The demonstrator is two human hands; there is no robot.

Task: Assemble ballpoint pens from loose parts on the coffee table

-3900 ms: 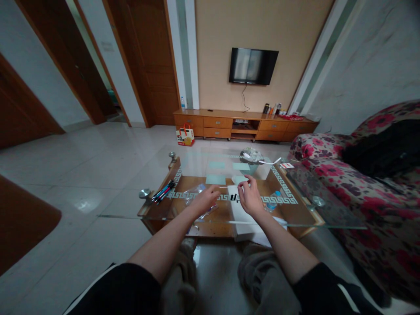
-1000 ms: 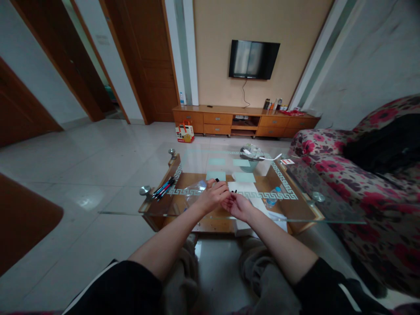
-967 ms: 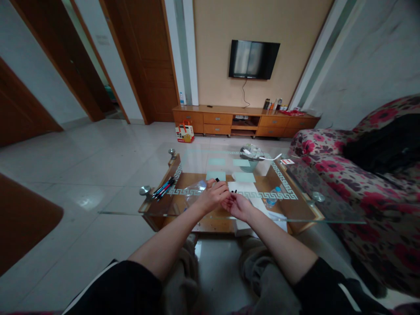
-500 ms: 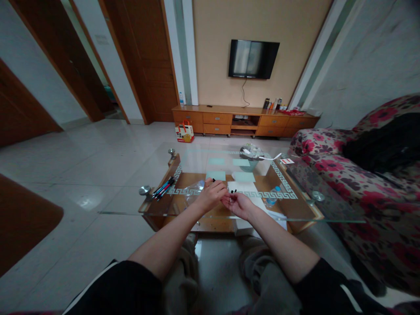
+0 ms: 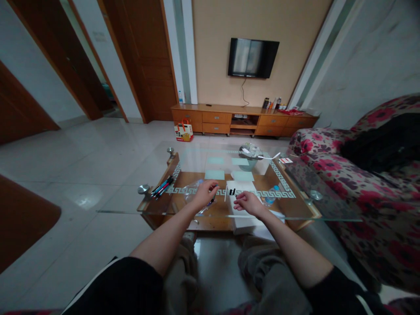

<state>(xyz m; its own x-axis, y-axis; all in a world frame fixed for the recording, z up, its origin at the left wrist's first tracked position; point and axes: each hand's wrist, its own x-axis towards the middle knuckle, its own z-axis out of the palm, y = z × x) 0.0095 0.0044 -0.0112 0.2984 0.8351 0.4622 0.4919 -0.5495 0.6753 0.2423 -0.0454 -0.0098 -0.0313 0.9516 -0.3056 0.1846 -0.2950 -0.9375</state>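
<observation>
Above the near side of the glass coffee table (image 5: 315, 213), my left hand (image 5: 206, 193) has its fingers bent together in a pinch. Whatever sits between the fingertips is too small to make out. A dark pen (image 5: 212, 201) shows just below that hand; I cannot tell if it touches the fingers. To the right, my right hand (image 5: 248, 204) has loosely bent fingers with gaps between them and no clear object in them. Two small black caps (image 5: 232, 191) stand just beyond its fingertips, beside a thin white stick (image 5: 225, 191). Several pens (image 5: 162, 188) lie bunched at the table's left.
A clear plastic bag (image 5: 190, 189) lies behind my left hand. Under the glass are a white box (image 5: 241, 224) and a water bottle (image 5: 270, 200). A lined basket (image 5: 248, 164) and a red-and-white card (image 5: 285, 160) are farther back. A floral sofa (image 5: 324, 164) borders the right side.
My hands were together over the table and have now come apart, the left slightly left and down, the right to the right. The black caps and the dark pen show more plainly.
</observation>
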